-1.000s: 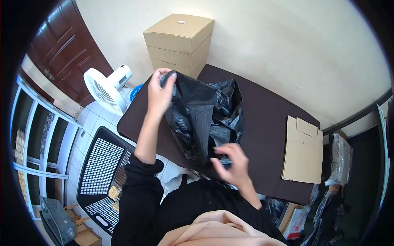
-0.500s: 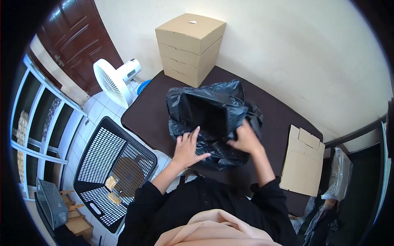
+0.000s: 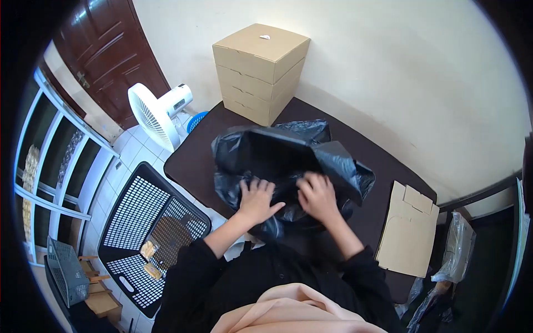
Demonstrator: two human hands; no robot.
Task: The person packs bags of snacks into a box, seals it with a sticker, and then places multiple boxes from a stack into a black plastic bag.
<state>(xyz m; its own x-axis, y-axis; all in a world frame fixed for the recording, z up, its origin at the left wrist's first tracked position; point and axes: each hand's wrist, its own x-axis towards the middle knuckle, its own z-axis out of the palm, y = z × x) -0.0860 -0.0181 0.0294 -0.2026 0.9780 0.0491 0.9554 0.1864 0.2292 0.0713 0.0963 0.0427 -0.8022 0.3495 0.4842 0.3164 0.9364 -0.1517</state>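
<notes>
A black plastic bag [image 3: 233, 161] lies on the dark brown table [image 3: 194, 166], its wide mouth spread open. At the near edge of the bag, my left hand [image 3: 256, 201] rests with its fingers apart and the thumb pointing right. Beside it, my right hand [image 3: 319, 197] is at the bag's near right side, its fingers bent over the plastic; whether they pinch it is not clear. The bag's right part is raised in folds beyond my right hand.
Stacked cardboard boxes [image 3: 258, 72] stand at the table's far edge. Flattened cardboard [image 3: 408, 230] lies at the right. On the left are a white fan [image 3: 152, 116], a black perforated basket [image 3: 136, 205] holding small packs, and a grey basket [image 3: 68, 272].
My right hand has moved left, closer to my left hand. The bag's mouth has spread wider, and its sides have shifted outward. The view has tilted slightly.
</notes>
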